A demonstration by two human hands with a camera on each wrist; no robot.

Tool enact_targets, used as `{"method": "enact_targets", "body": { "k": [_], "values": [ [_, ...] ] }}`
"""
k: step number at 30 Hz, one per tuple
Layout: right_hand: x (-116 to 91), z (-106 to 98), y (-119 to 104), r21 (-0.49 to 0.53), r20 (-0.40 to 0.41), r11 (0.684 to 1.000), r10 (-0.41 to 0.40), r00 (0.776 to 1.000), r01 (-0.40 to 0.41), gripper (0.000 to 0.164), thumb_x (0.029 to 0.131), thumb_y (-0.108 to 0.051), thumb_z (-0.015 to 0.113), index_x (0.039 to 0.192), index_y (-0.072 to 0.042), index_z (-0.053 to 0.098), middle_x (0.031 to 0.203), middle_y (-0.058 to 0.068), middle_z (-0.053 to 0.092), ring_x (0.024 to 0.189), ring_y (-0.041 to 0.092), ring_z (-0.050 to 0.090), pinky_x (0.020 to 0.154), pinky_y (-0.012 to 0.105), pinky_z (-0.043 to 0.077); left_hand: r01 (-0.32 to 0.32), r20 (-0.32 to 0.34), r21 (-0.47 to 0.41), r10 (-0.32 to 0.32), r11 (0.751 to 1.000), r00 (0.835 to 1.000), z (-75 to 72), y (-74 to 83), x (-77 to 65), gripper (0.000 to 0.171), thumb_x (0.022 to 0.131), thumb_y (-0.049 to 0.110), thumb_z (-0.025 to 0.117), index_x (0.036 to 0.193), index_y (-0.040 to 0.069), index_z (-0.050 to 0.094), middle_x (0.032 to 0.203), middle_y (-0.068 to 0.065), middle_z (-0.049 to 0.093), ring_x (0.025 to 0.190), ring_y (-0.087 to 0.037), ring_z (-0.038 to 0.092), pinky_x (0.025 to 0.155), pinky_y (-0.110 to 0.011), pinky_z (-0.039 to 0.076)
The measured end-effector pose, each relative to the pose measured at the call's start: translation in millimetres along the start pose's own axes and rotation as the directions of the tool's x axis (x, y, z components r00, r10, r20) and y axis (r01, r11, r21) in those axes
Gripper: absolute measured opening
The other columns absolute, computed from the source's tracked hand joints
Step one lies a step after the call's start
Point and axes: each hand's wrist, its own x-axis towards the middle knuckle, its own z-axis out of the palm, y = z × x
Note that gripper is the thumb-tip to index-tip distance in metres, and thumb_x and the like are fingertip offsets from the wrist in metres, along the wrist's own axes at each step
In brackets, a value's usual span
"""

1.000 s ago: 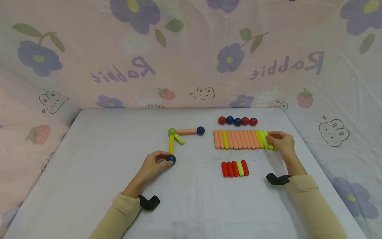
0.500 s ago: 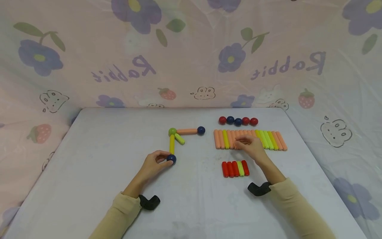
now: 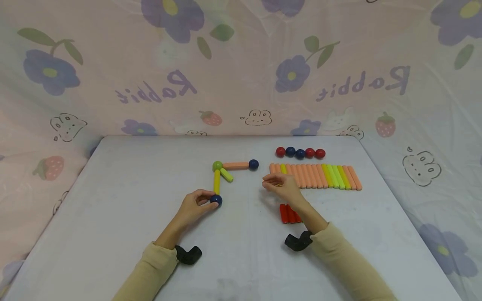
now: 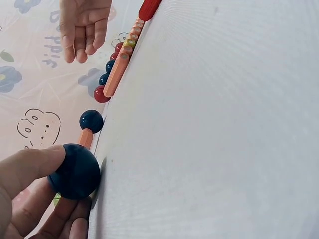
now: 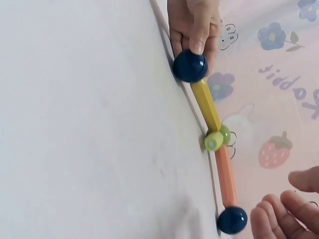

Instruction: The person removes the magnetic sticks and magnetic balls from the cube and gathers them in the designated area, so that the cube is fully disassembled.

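Observation:
My left hand pinches a dark blue ball at the near end of a yellow rod. That rod joins a green ball, from which a short lime rod and a peach rod also stick out. A second dark blue ball caps the peach rod. With nothing in its fingers, my right hand hovers over the left end of a row of long rods. Its fingers look loosely extended in the left wrist view and partly hide the row.
Several red and blue balls form a line behind the long rods. Short red rods lie nearer, partly behind my right forearm. A patterned cloth hangs along the back of the white table.
My right hand has swept left from the right end of the long rods to their left end, uncovering the right-hand rods. My left hand stays on the blue ball.

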Motion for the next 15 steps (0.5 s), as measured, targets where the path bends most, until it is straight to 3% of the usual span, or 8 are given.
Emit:
{"method": "enact_targets", "body": {
  "k": [6, 11, 15],
  "values": [
    [11, 26, -8, -0.012, 0.008, 0.998, -0.054, 0.999, 0.054, 0.028, 0.089, -0.011, 0.068, 0.111, 0.006, 0.066, 0.107, 0.023, 0.071, 0.092, 0.021, 0.067, 0.079, 0.018, 0.055, -0.011, 0.001, 0.0, 0.011, 1.0, 1.0, -1.4, -1.6, 0.4, 0.036, 0.087, 0.011, 0.07, 0.12, -0.001, 0.061, 0.126, -0.019, 0.062, 0.123, -0.032, 0.058, 0.107, -0.038, 0.049],
    [23, 47, -13, -0.04, 0.012, 0.998, -0.045, 0.999, 0.045, 0.026, 0.087, -0.011, 0.069, 0.109, 0.003, 0.068, 0.107, 0.019, 0.072, 0.095, 0.025, 0.067, 0.086, 0.027, 0.057, -0.007, 0.002, -0.005, 0.007, 1.0, 1.0, -0.9, -1.0, 0.9, 0.036, 0.087, 0.01, 0.071, 0.12, -0.001, 0.061, 0.126, -0.019, 0.061, 0.124, -0.032, 0.058, 0.107, -0.036, 0.049],
    [32, 61, -16, -0.036, -0.002, 0.998, -0.054, 0.999, 0.054, 0.024, 0.087, -0.015, 0.07, 0.106, 0.0, 0.069, 0.102, 0.014, 0.073, 0.091, 0.02, 0.067, 0.082, 0.026, 0.057, 0.003, 0.0, -0.013, -0.003, 1.0, 1.0, 0.0, 0.0, 1.5, 0.037, 0.086, 0.01, 0.071, 0.12, -0.001, 0.061, 0.126, -0.019, 0.062, 0.124, -0.031, 0.058, 0.107, -0.036, 0.049]
  ]
}}
